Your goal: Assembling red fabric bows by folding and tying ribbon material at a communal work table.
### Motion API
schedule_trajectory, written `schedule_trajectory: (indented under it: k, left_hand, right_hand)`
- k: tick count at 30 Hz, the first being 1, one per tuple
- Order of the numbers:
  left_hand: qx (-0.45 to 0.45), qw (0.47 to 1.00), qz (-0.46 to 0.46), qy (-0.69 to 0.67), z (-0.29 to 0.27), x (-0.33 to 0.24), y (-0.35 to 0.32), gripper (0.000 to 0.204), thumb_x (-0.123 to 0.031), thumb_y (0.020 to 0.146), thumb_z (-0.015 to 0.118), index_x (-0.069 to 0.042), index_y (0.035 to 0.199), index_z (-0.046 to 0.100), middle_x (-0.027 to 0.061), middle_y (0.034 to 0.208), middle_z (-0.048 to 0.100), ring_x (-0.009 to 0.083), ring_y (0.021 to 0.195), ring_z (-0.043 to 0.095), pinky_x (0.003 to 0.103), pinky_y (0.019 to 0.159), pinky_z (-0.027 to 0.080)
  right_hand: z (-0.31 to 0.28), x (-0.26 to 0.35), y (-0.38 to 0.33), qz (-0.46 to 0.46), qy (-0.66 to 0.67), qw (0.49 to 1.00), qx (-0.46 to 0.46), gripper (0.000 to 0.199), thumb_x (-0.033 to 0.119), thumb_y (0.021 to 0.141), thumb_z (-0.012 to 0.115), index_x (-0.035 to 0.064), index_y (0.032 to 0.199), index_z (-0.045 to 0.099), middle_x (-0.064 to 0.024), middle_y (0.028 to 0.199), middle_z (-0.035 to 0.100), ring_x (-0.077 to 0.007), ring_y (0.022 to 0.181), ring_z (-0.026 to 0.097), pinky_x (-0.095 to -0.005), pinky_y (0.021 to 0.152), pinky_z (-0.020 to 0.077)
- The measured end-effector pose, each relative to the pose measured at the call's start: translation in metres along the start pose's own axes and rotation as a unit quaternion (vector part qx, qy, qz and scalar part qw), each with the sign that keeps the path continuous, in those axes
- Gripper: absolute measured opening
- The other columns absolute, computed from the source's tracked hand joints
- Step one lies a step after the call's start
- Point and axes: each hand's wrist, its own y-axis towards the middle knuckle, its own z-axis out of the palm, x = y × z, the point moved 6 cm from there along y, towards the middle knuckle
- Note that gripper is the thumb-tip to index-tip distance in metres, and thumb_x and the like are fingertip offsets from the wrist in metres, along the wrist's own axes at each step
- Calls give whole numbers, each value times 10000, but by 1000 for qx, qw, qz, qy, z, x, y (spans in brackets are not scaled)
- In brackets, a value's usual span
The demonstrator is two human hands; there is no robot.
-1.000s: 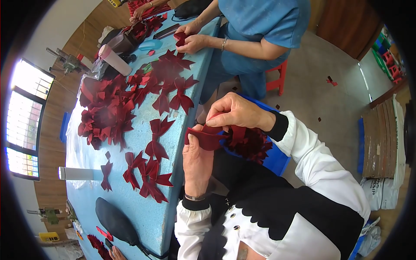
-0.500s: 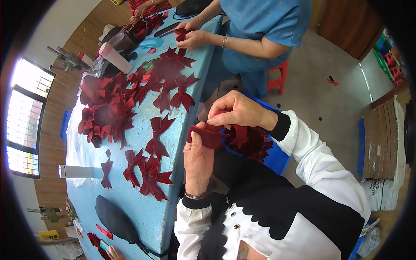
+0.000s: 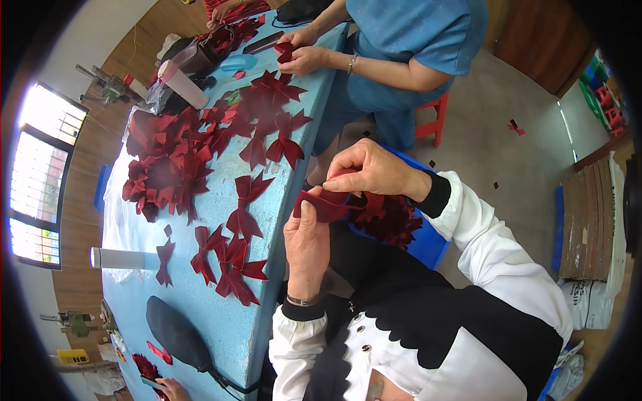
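A dark red velvety bow (image 3: 328,210) is held up beside the table edge, between my two hands. My left hand (image 3: 307,247) grips it from below, thumb pressed against the fabric. From above, my right hand (image 3: 371,172) pinches its upper part with thumb and forefinger; the fingertips partly hide the fold there. Below and behind my right hand, a heap of red bows (image 3: 394,227) fills a blue crate (image 3: 433,246). Several finished-looking bows (image 3: 246,207) lie on the light blue table (image 3: 234,337) to my left.
A large pile of red bows (image 3: 167,164) covers the far table. A white bottle (image 3: 120,258), a pink-topped bottle (image 3: 180,83) and a black pouch (image 3: 177,334) are on it too. A co-worker in blue (image 3: 414,40) sits beyond, holding a red piece. Another hand (image 3: 175,389) shows at lower left.
My hands stay nearly in place; the bow in them tilts slightly and its front face looks narrower. The view shifts a little. At lower left, the other person's hand moves slightly.
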Motion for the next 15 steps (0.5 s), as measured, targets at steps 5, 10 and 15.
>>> schedule_trajectory:
  k: [5, 10, 15]
  left_hand:
    - [11, 1000, 8, 16, 2, -1, 0, 301, -210, 928, 523, 1, 1135, 579, 92, 1127, 600, 182, 1055, 552, 333, 968, 399]
    - [18, 999, 25, 20, 9, -5, -2, 304, -200, 922, 536, 7, 1141, 577, 93, 1113, 608, 176, 1036, 561, 321, 954, 403]
    - [-3, 999, 37, 27, 6, -5, -4, 292, -181, 904, 566, 11, 1122, 591, 91, 1085, 621, 171, 1008, 572, 308, 932, 417]
  right_hand:
    - [1, -1, 0, 13, 1, 1000, 4, 183, 174, 820, 648, -3, 773, 656, -10, 619, 590, -62, 518, 511, -208, 486, 403]
    - [2, -1, -1, 16, 4, 1000, 10, 182, 171, 821, 647, -2, 768, 656, -8, 616, 587, -63, 510, 508, -208, 480, 404]
    - [3, -4, -1, 16, 10, 1000, 11, 178, 166, 822, 644, -2, 764, 657, -8, 605, 582, -62, 503, 505, -206, 479, 401]
